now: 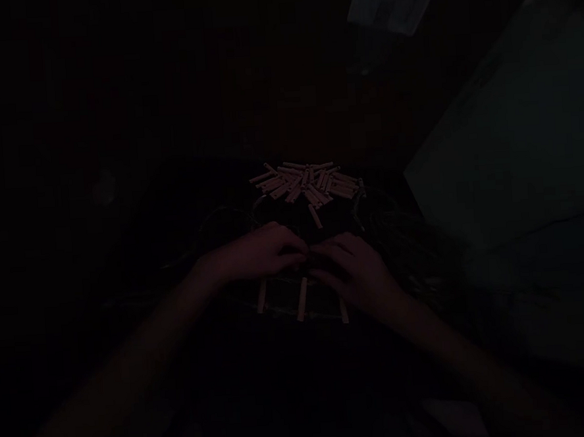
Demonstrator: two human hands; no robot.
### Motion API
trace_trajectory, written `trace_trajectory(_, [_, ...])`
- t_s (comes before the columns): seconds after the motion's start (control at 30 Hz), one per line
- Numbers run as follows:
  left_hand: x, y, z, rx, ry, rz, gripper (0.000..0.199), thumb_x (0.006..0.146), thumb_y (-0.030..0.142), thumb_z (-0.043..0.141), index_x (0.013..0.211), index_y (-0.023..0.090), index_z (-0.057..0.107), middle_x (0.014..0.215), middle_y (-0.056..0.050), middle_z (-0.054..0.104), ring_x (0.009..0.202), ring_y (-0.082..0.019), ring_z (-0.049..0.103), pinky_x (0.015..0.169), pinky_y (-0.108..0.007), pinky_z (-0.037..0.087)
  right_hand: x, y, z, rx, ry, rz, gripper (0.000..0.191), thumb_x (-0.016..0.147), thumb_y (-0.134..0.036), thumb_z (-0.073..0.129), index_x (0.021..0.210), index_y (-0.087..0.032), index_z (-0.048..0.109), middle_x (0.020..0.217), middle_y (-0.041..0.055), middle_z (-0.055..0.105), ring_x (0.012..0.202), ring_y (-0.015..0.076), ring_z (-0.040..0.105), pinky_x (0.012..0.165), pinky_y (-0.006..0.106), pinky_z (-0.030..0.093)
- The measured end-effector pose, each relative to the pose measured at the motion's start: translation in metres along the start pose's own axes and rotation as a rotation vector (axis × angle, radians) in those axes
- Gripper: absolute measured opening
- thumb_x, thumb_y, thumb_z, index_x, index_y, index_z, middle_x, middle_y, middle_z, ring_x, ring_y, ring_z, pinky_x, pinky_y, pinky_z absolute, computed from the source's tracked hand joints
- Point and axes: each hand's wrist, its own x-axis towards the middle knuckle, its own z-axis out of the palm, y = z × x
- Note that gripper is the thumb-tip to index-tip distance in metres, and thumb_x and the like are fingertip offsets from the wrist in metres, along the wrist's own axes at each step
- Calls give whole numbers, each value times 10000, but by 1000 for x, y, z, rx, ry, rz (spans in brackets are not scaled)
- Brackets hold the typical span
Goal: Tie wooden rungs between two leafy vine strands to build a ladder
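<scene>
Near-black room, pale surface (509, 139) off right of the grip. Row of three sticks (301, 300) just on the near side of the grip, faint cord (280, 311) along their near ends; pile of sticks (299, 182) beyond it, loose stick (315, 217) between. For clean work, probably best to use fingertips only, avoid snagging cord, not skew the row. Left hand (274, 249) and right hand (357, 267) curled nearly closed, tips close together; too dark to tell what's pinched.
</scene>
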Motion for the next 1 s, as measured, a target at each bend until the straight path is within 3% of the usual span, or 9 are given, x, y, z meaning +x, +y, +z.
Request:
trace_trajectory(0.1, [0,-1,1,-6,-36,-13,206,977,140,575,935,153,777,828,1,754,730,-111,669,686,-196,447,3,0,2,25,-9,-7,66,957,-250,714,979,-194,686,914,37,715,872,200,647,771,347,440])
trace_trajectory(0.3, [-1,-9,1,-16,-45,30,210,985,179,571,949,163,777,878,-9,763,777,-120,677,709,-194,450,10,-4,1,55,-52,13,111,891,-217,780,903,-189,673,848,-1,716,816,182,643,755,340,386])
trace_trajectory(0.77, [-2,-3,-7,-47,-22,18,204,982,180,614,1018,154,813,941,-38,797,809,-127,708,757,-178,476,7,-5,4,234,1,123,50,904,-193,713,918,-206,666,893,15,723,851,182,670,788,324,460])
trace_trajectory(1.0, [0,0,-2,-56,-55,-29,217,984,189,584,990,128,792,870,-28,772,764,-124,682,692,-187,446,5,-9,5,137,8,155,60,894,-218,717,896,-199,659,868,9,721,821,181,655,762,341,407])
